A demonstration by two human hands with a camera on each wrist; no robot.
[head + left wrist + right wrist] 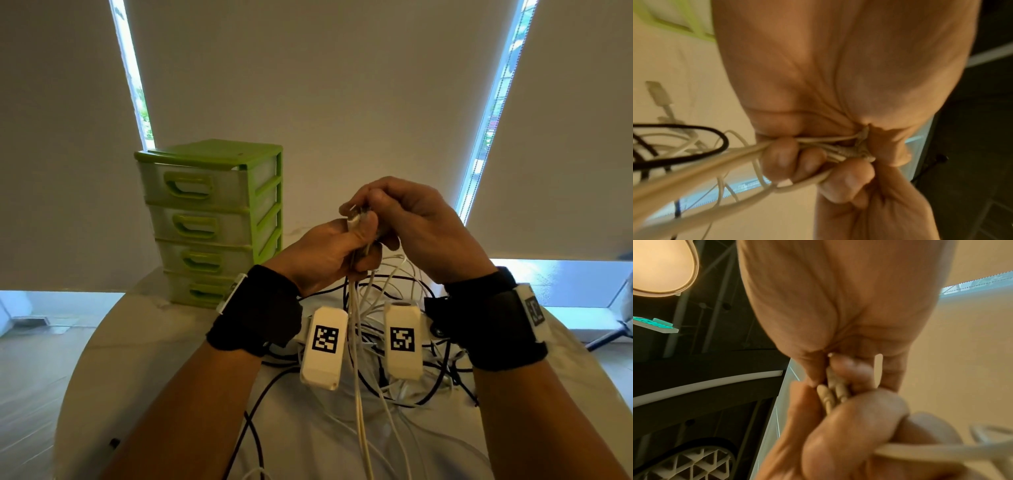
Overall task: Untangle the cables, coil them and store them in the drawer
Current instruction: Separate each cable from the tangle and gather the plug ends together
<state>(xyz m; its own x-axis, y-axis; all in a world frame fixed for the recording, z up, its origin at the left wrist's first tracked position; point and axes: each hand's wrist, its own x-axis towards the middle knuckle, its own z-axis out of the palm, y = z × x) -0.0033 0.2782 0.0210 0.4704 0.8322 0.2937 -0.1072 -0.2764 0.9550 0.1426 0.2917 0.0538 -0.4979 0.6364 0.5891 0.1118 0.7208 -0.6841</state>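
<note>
Head view: both hands are raised above the tabletop (113,342), meeting near centre. The left hand (325,253) is clenched round a bundle of white cables (358,359), strands hanging straight down from the fist toward the person, so the long axis runs near vertical, top end at the hands. The right hand (411,226) comes in from the right w/ fingers curled, pinching the connector ends (356,216) that poke out of the top of the left fist. The rest of the tangle (411,370), black & white, lies on the tabletop below and between the wrists. The green drawer unit (212,222) stands far-left, all four drawers closed; the left hand is the nearer one to it.

Left wrist view: the left hand's fingers (785,159) wrap the white strands, which run out left and down from the fist. A black cable loop (694,146) and a white plug (658,94) lie on the tabletop behind. Blurred.

Right wrist view: the right hand's fingertips (849,368) pinch on the ribbed connector ends, cable body running off lower right past the left hand's fingers. Also blurred; I can't tell how many plugs.

Judgement: the next move prob. turns on pulling along that vertical axis, up & away from the pile, w/ the left hand as anchor. Coiling and storing are not yet begun.
</note>
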